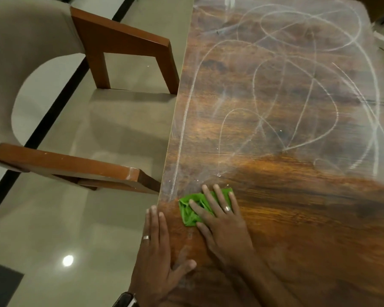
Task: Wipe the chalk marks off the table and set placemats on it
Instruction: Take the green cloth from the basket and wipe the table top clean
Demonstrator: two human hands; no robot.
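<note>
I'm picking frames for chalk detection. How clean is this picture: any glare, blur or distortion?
Head view: a pale sheen washes the table's far right, thinning the chalk marks there; a bright lamp reflection sits on the floor tiles; the wide lens bows the table edge and the chair; slight softness overall; the green cloth under the right hand stays readable.

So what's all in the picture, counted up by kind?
Tables: 1
Chairs: 1
Green cloths: 1
Hands: 2, left hand and right hand
Rings: 2, and
Total: 7
</note>
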